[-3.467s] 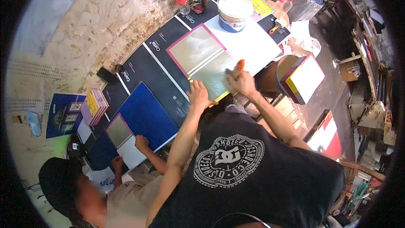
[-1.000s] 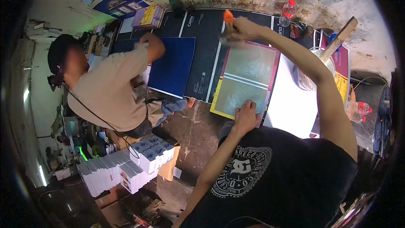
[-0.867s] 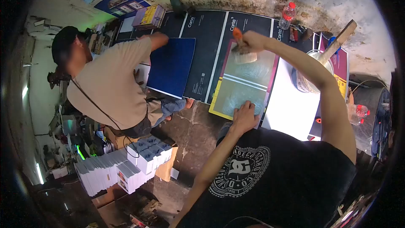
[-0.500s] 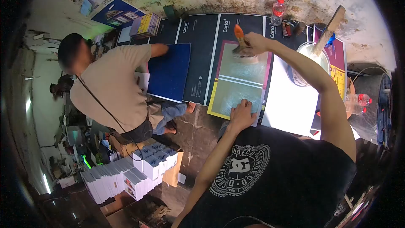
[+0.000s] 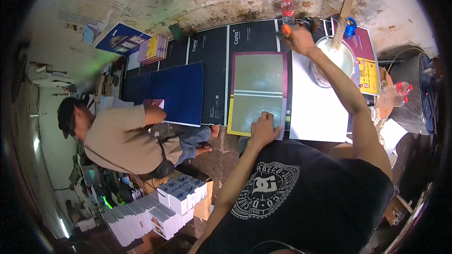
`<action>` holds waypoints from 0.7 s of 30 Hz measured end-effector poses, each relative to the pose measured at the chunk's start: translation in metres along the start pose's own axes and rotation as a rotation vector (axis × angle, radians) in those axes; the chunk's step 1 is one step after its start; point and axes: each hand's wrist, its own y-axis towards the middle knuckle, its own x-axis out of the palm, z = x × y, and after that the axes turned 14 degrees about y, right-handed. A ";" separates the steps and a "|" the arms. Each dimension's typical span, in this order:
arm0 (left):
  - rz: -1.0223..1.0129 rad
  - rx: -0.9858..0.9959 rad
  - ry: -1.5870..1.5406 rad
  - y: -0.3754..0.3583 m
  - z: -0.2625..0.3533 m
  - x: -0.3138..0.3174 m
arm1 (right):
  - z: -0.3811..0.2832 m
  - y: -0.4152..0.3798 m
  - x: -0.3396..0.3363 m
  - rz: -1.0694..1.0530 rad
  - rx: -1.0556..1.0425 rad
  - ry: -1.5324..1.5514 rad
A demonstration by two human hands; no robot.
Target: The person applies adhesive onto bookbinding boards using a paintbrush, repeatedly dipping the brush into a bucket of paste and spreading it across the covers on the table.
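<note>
My right hand (image 5: 301, 40) is closed around a brush with an orange handle (image 5: 286, 30), raised beyond the far edge of the sheet; its bristles are blurred or hidden. Below and left of it lies a printed cover sheet (image 5: 258, 73) with maroon and yellow borders. Its two grey-green panels look shiny and wet, with white strips between them. My left hand (image 5: 265, 130) rests on the near right corner of this sheet, fingers apart. Right of my right hand stands a bucket of white paste (image 5: 346, 61), with a wooden stick (image 5: 343, 16) leaning in it.
A white sheet (image 5: 313, 113) lies beside the cover sheet. To the left, a co-worker (image 5: 125, 136) bends beside a dark blue board (image 5: 181, 94). Bottles (image 5: 287, 11) stand at the back and right. Stacked white paper blocks (image 5: 136, 221) sit at lower left.
My right hand has lifted the brush off the cover sheet and moved it away, beyond the far edge. My left hand stays on the sheet. The co-worker's arm has drawn back, and the view has shifted.
</note>
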 end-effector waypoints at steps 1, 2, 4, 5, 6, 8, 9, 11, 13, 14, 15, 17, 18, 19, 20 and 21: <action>-0.001 0.001 0.000 0.001 -0.001 -0.002 | 0.010 0.000 -0.010 0.124 -0.173 -0.095; 0.036 0.043 -0.076 0.006 -0.008 0.000 | 0.018 -0.008 -0.019 0.157 -0.008 0.013; 0.101 0.128 -0.238 0.017 -0.036 0.015 | -0.004 -0.028 -0.043 0.308 0.041 0.064; 0.114 0.085 -0.436 0.030 -0.054 0.015 | -0.029 -0.044 -0.058 0.427 -0.077 0.001; 0.124 0.041 -0.634 0.050 -0.074 0.006 | -0.055 -0.061 -0.067 0.542 -0.196 -0.063; 0.424 0.001 -0.559 0.083 -0.109 -0.050 | -0.103 -0.096 -0.066 0.502 0.041 0.271; 0.485 -0.046 -0.597 0.102 -0.122 -0.086 | -0.105 -0.112 -0.050 0.440 0.025 0.414; 0.508 0.079 -0.383 0.148 -0.136 -0.147 | -0.148 -0.130 -0.028 0.112 -0.130 0.550; 0.243 0.301 -0.206 0.209 -0.150 -0.153 | -0.187 -0.134 0.013 -0.214 -0.170 0.497; 0.085 0.373 -0.167 0.232 -0.143 -0.150 | -0.202 -0.131 0.037 -0.283 -0.171 0.453; -0.072 0.443 -0.130 0.246 -0.136 -0.149 | -0.213 -0.125 0.059 -0.278 -0.191 0.396; -0.206 0.413 0.060 0.244 -0.118 -0.159 | -0.234 -0.100 0.086 -0.136 -0.173 0.081; -0.280 0.399 0.158 0.242 -0.115 -0.161 | -0.237 -0.089 0.109 -0.037 -0.132 -0.022; -0.322 0.419 0.154 0.249 -0.116 -0.157 | -0.238 -0.083 0.139 0.014 -0.012 -0.008; -0.370 0.442 0.160 0.261 -0.116 -0.153 | -0.238 -0.080 0.172 0.071 0.115 0.009; -0.417 0.462 0.157 0.272 -0.114 -0.150 | -0.242 -0.083 0.193 0.123 0.236 0.021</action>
